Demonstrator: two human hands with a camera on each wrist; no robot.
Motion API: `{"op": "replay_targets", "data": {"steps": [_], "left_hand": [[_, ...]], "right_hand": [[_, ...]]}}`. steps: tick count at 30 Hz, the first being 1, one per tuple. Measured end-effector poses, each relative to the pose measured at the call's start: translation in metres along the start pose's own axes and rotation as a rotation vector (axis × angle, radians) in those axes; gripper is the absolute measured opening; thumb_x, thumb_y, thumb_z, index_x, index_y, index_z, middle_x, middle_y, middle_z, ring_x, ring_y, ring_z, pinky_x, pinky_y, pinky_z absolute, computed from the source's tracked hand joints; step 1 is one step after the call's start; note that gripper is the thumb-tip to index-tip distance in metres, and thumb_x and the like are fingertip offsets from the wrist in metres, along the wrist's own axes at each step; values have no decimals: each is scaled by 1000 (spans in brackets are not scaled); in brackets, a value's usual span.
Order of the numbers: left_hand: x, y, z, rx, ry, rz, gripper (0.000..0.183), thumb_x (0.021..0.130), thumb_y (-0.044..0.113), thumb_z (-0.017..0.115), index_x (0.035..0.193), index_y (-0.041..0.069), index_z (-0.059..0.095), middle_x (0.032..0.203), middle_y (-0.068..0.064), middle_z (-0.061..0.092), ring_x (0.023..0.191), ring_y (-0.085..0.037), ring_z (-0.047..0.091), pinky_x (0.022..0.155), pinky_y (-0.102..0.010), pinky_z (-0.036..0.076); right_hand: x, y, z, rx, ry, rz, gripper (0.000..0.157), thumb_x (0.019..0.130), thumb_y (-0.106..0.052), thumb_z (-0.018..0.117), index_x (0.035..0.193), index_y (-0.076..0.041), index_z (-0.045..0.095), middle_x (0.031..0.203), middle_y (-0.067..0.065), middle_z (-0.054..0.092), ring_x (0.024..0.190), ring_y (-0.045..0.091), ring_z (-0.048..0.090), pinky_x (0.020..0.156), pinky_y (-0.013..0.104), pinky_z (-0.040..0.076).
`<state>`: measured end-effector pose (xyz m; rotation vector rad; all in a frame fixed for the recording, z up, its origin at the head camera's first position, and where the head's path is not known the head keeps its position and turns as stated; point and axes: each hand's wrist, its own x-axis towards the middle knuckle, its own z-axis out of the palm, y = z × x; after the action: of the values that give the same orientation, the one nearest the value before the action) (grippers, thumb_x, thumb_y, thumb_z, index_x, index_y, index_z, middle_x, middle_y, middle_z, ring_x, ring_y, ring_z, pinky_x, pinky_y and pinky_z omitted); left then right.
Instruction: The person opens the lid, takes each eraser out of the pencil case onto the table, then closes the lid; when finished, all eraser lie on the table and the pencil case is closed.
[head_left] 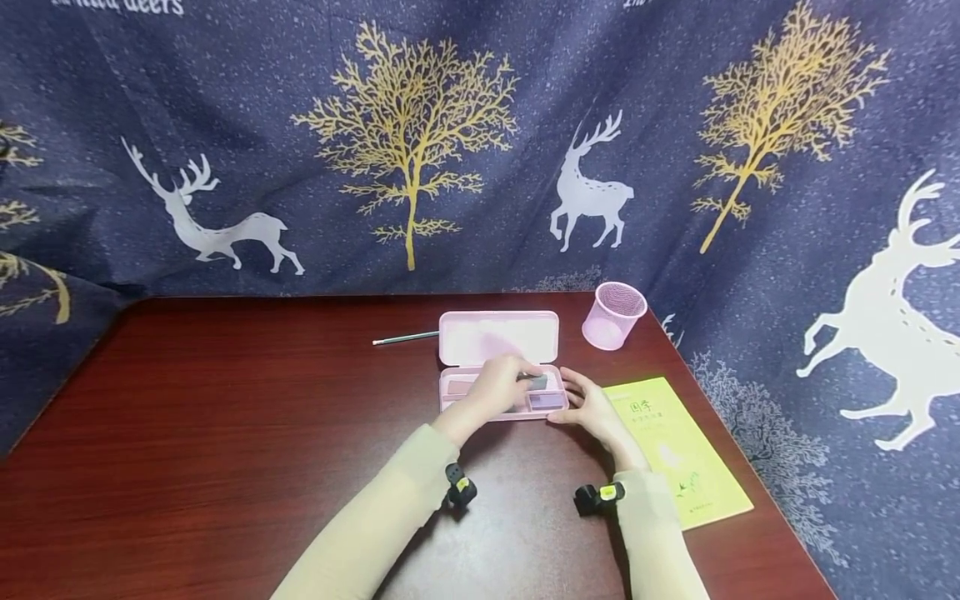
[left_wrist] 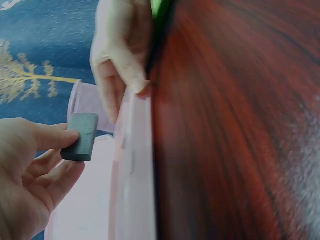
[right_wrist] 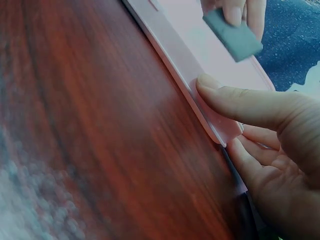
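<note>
An open pink pencil case [head_left: 498, 337] lies on the table with its lid raised toward the back. Above its tray, my left hand [head_left: 495, 385] pinches a dark grey-green block, apparently an eraser [left_wrist: 81, 136], between thumb and fingers. The right wrist view also shows the eraser [right_wrist: 232, 35], held clear of the tray. My right hand [head_left: 592, 408] grips the case's right end, thumb [right_wrist: 240, 102] on the near rim and fingers around the end. A purple block [head_left: 550, 402] lies in the front right compartment, and a pinkish piece [head_left: 459, 387] at the left. My left hand hides part of the tray.
Behind the case's left side lies a pencil [head_left: 405, 338], partly hidden by the lid. A pink mesh pen cup [head_left: 615, 317] stands at the back right. The yellow book [head_left: 697, 467] lies beneath my right forearm, near the table's right edge. A patterned cloth [head_left: 465, 167] hangs behind.
</note>
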<state>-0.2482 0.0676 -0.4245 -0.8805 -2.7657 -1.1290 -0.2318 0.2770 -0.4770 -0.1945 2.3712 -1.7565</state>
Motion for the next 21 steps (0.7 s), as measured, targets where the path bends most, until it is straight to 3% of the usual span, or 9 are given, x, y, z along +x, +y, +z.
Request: {"op": "replay_targets", "data": {"steps": [8, 17, 21], "left_hand": [[-16, -14, -28, -15, 4, -48, 24, 89, 4, 65, 111, 7, 74, 109, -10, 73, 99, -24, 68, 87, -37, 54], [-41, -47, -63, -18, 90, -98, 23, 83, 2, 70, 105, 4, 75, 101, -11, 75, 93, -26, 70, 83, -39, 56], [-50, -63, -76, -28, 99, -140, 22, 84, 0, 69, 105, 1, 74, 99, -13, 75, 92, -26, 71, 80, -38, 57]], "right_hand": [[0, -2, 0, -14, 5, 14, 90, 76, 9, 75, 149, 12, 23, 145, 37, 37, 136, 49, 38, 108, 43, 41], [-1, -4, 1, -33, 16, 27, 89, 76, 9, 76, 148, 11, 24, 146, 36, 36, 137, 49, 37, 109, 46, 39], [-1, -5, 2, -42, 17, 24, 90, 75, 8, 77, 149, 11, 24, 146, 35, 36, 136, 49, 38, 109, 47, 38]]}}
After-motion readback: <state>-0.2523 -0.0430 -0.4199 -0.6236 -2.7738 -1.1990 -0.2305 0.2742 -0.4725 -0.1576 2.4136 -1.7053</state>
